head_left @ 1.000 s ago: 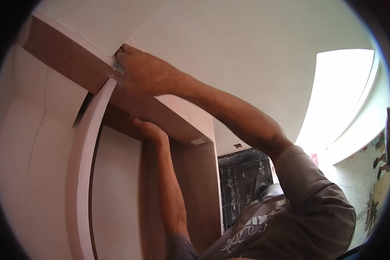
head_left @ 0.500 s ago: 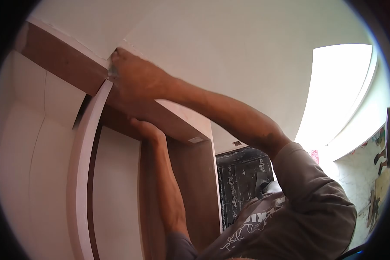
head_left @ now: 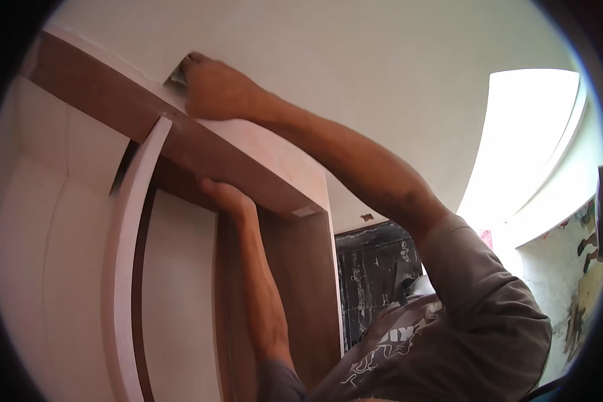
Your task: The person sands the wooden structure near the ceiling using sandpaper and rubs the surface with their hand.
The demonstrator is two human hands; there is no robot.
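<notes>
Thin flat-bladed tool (head_left: 175, 77), prob. a scraper, at the pale flat surface (head_left: 355, 80) just beside the cabinet's pale edge strip (head_left: 275, 151); judged light, w/ a stiff, slightly springy blade, best held nr its base, clear of the edge. R. hand (head_left: 218, 90) is clenched round it, handle hidden in the fist. L. hand (head_left: 230, 199) is against the brown board (head_left: 248, 161), most fingers hidden: cannot tell if gripping or merely bracing.

Unfinished room, bare cabinet (head_left: 301, 288), scuffed dark panel (head_left: 370, 268)
</notes>
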